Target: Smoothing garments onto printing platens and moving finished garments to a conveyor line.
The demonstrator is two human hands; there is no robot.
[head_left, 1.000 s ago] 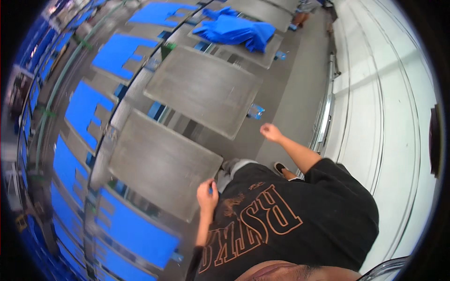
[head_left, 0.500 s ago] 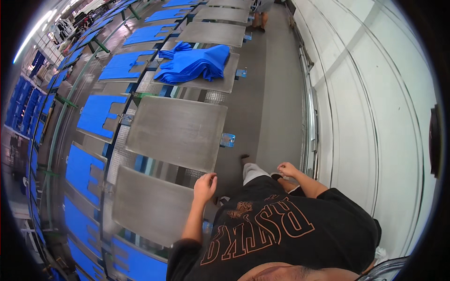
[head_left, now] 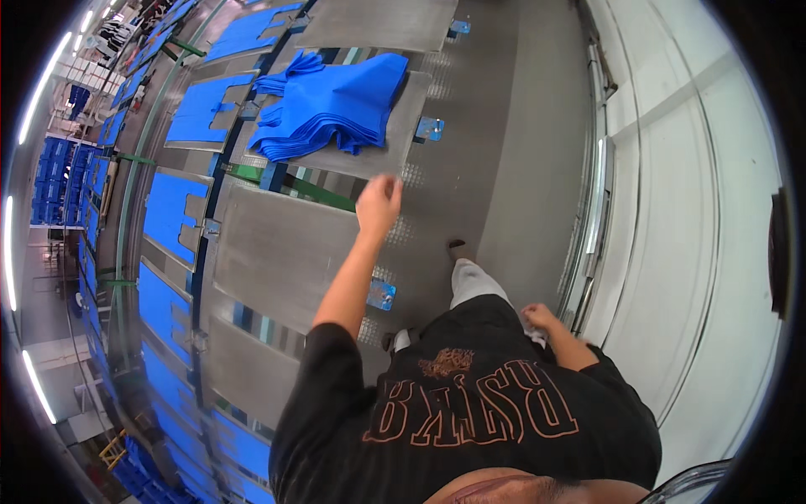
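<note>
With left hand [head_left: 378,204] loosely curled and seemingly empty, hovers just short of blue cloth pieces [head_left: 336,109] stacked on a grey plate [head_left: 409,116], by that plate's near right corner. Farther right, holds right hand [head_left: 539,317] partly curled beside the black shirt [head_left: 504,470], grip unclear.

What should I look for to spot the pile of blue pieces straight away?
Start from the white wall along the right side, then cross the grey floor leftward to the column of grey plates. On the plate just above the left hand in the picture lies the pile of blue pieces. Its thick, rumpled layers set it apart from the flat blue sheets farther left.
</note>
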